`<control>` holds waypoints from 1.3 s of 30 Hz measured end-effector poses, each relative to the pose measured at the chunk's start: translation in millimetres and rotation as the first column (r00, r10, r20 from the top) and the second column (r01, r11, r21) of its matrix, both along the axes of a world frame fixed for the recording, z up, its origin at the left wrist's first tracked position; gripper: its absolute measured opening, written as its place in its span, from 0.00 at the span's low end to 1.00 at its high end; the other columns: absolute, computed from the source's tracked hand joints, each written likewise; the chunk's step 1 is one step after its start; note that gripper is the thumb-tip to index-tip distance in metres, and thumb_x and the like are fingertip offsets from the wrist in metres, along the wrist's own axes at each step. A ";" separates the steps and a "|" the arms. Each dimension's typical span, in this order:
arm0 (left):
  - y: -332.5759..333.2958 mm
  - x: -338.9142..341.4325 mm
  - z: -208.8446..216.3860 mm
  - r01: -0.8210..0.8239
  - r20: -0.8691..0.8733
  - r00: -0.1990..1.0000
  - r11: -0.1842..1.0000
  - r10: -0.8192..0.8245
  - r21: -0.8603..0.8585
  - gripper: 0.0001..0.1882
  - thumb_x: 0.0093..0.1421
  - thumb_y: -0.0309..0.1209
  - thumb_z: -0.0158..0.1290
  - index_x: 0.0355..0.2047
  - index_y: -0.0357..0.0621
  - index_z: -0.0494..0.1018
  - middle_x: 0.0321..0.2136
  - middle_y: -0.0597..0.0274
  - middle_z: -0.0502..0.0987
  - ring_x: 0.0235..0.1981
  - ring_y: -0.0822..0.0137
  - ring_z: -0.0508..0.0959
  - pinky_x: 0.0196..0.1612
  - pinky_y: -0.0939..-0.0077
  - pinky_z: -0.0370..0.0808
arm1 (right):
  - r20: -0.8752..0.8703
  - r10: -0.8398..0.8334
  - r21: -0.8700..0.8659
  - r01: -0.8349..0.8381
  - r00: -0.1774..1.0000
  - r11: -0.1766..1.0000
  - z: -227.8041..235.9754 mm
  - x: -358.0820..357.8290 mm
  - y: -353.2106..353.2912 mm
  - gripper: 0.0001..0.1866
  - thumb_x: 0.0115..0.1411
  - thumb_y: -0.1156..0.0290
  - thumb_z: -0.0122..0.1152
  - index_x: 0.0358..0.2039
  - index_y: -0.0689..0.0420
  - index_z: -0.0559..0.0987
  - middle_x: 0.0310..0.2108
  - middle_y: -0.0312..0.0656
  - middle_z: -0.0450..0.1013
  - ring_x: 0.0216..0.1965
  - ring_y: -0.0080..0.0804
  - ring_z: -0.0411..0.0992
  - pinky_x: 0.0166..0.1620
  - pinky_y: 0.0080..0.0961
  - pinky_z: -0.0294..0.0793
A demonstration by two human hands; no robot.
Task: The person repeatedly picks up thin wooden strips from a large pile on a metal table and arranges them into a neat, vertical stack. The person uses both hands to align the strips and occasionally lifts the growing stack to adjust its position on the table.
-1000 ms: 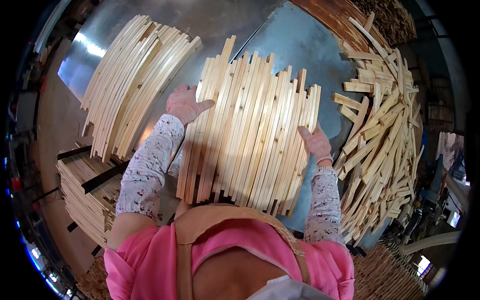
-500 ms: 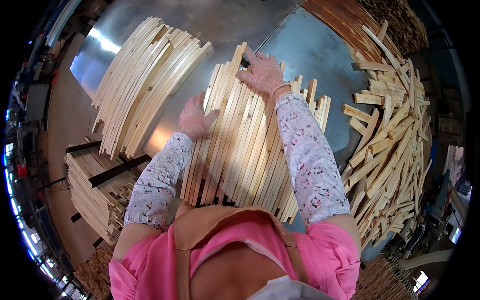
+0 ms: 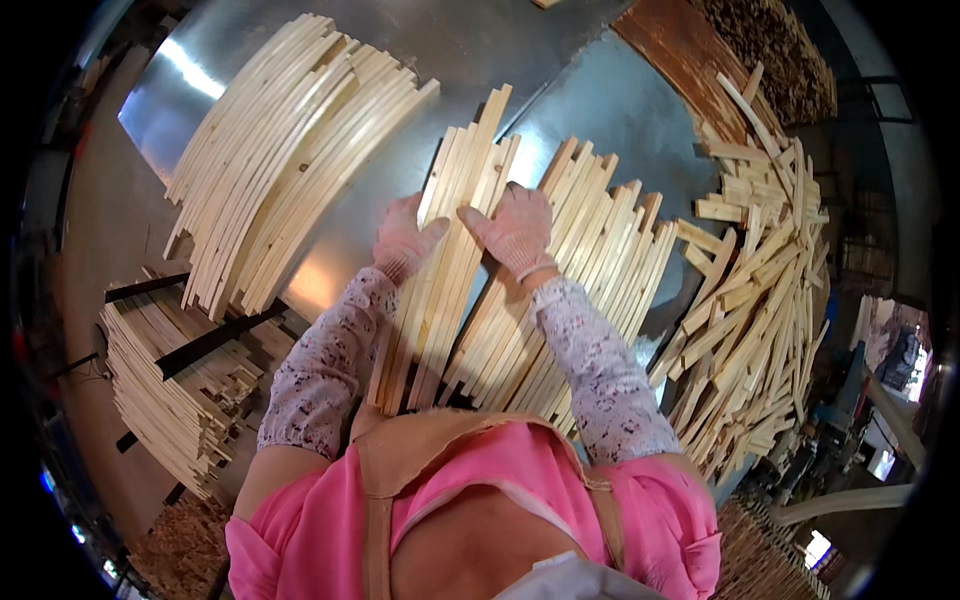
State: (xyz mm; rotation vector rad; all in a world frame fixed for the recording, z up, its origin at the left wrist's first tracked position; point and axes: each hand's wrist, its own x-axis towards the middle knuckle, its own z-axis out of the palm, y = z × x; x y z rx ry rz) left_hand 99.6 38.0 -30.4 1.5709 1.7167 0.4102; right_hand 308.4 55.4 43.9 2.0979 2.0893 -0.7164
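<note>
Here, in the head view, the person's 2 gloved hands clasp a narrow slat bundle (image 3: 447,265) between them, and that bundle lies directly in front of the body, its near end close to the brown apron (image 3: 430,432) and its far end tipped slightly to the right. The left hand (image 3: 403,240) is at the bundle's left edge, fingers curled along the side and thumb laid on top. The right hand (image 3: 513,230) is at the bundle's right edge, thumb reaching over the top slats and fingers bent beside them; how far the fingertips go underneath is hidden. The slats in the bundle end unevenly, with 1 sticking out well past its neighbours at the far end.

Right of the bundle, across a wedge-shaped gap that is wider at the far end, lies a wider group of slats (image 3: 605,250). Left of the bundle, well apart, is a stack of curved slats (image 3: 290,160). The bundle, this group and the curved stack are all on a metal table (image 3: 460,50). Farther left and nearer than the bundle's middle, a lower pile of slats (image 3: 165,385) has dark bars (image 3: 220,342) beside it. Far right of the bundle is a jumbled heap of offcuts (image 3: 760,290). The wood shows plain grain and knots; any lettering on the dim machinery (image 3: 840,410) beyond that heap is too small to read.
</note>
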 end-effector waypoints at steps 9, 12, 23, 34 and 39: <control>74.4 -3.4 201.7 0.143 0.050 0.930 0.481 -0.365 0.865 0.26 0.73 0.40 0.58 0.64 0.36 0.69 0.64 0.39 0.73 0.65 0.49 0.75 0.65 0.55 0.76 | -0.239 0.198 0.938 0.173 0.951 0.300 121.6 -14.6 17.4 0.17 0.74 0.67 0.59 0.61 0.49 0.79 0.75 0.62 0.58 0.54 0.59 0.78 0.55 0.39 0.80; 98.1 1.6 263.8 -0.127 0.844 0.336 0.868 -0.418 0.481 0.35 0.77 0.53 0.50 0.73 0.39 0.63 0.67 0.47 0.72 0.64 0.52 0.76 0.70 0.61 0.71 | -0.312 0.376 0.950 0.280 0.873 0.137 179.2 -14.3 29.4 0.16 0.76 0.68 0.56 0.61 0.55 0.79 0.70 0.56 0.69 0.55 0.52 0.79 0.54 0.36 0.80; -20.9 -134.2 100.2 0.480 0.959 0.263 0.848 0.108 -0.227 0.44 0.71 0.49 0.60 0.79 0.41 0.57 0.72 0.51 0.70 0.70 0.57 0.73 0.74 0.62 0.68 | -0.708 -0.314 0.300 0.672 0.633 0.678 -31.6 -129.2 -93.7 0.34 0.75 0.50 0.53 0.70 0.63 0.70 0.64 0.60 0.75 0.64 0.59 0.73 0.63 0.40 0.74; -76.9 -213.9 71.5 0.484 -0.315 0.822 0.873 -0.475 -0.052 0.50 0.70 0.55 0.55 0.79 0.34 0.53 0.76 0.33 0.61 0.78 0.44 0.60 0.79 0.61 0.57 | -0.492 -0.419 -0.079 0.440 0.763 0.894 -87.2 -243.0 -143.8 0.36 0.70 0.50 0.53 0.65 0.68 0.67 0.48 0.72 0.80 0.54 0.72 0.78 0.59 0.54 0.76; -113.2 -206.0 76.5 0.499 -0.313 0.852 0.833 -0.420 0.239 0.43 0.71 0.50 0.54 0.77 0.34 0.57 0.71 0.39 0.69 0.75 0.45 0.64 0.79 0.53 0.54 | -0.753 -0.658 -0.523 0.583 0.027 0.622 -38.1 -235.7 -163.2 0.18 0.71 0.62 0.56 0.51 0.63 0.79 0.40 0.59 0.81 0.42 0.56 0.81 0.49 0.44 0.81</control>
